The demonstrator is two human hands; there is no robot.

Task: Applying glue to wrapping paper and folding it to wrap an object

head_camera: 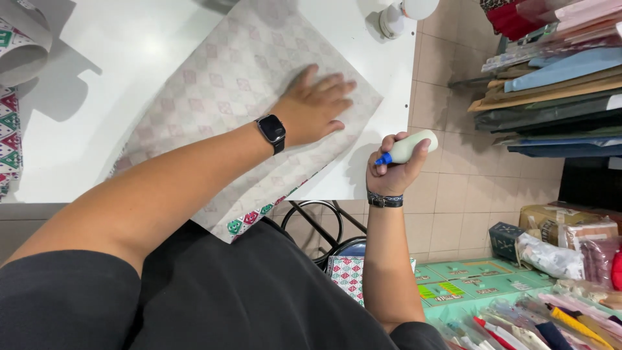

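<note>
A large sheet of patterned wrapping paper [233, 84] lies pale side up on a white table [123, 58], its near corner hanging over the table's front edge and showing a red and green print. My left hand [314, 107], with a black watch on the wrist, presses flat on the paper near its right edge. My right hand [392, 168] is closed around a white glue bottle [409, 146] with a blue tip, held just off the table's right front corner, the tip pointing left and down.
A rolled printed sheet [19, 45] lies at the table's left edge. A white round object [395, 16] sits at the far right corner. Stacked fabrics [557, 84] fill shelves on the right. Packages and boxes [518, 285] crowd the tiled floor.
</note>
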